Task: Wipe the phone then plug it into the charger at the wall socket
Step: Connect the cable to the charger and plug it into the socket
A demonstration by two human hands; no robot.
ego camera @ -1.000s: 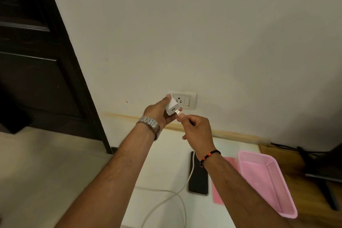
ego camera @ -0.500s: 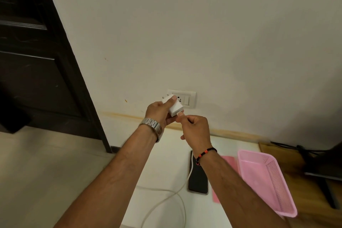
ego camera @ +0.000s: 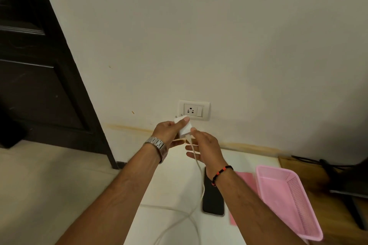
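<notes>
My left hand [ego camera: 169, 131] grips a white charger adapter [ego camera: 184, 127] just below and left of the white wall socket [ego camera: 194, 110], its metal pins pointing up toward the wall. A white cable [ego camera: 196, 157] now hangs from the adapter's lower end and runs down over the table. My right hand [ego camera: 205, 148] hovers right beside the cable with fingers spread, only its thumb tip near the plug. The black phone [ego camera: 213, 199] lies face up on the white table [ego camera: 175, 185], partly hidden by my right wrist.
A pink plastic basket [ego camera: 288, 203] stands at the table's right end, with a pink cloth [ego camera: 247, 181] between it and the phone. A dark wooden door [ego camera: 39, 65] fills the left. Black cables and a dark stand [ego camera: 342, 181] lie on the wooden floor at right.
The USB plug has gone into the adapter. My right hand let go of the plug and opened. My left hand has tilted the adapter's pins toward the wall.
</notes>
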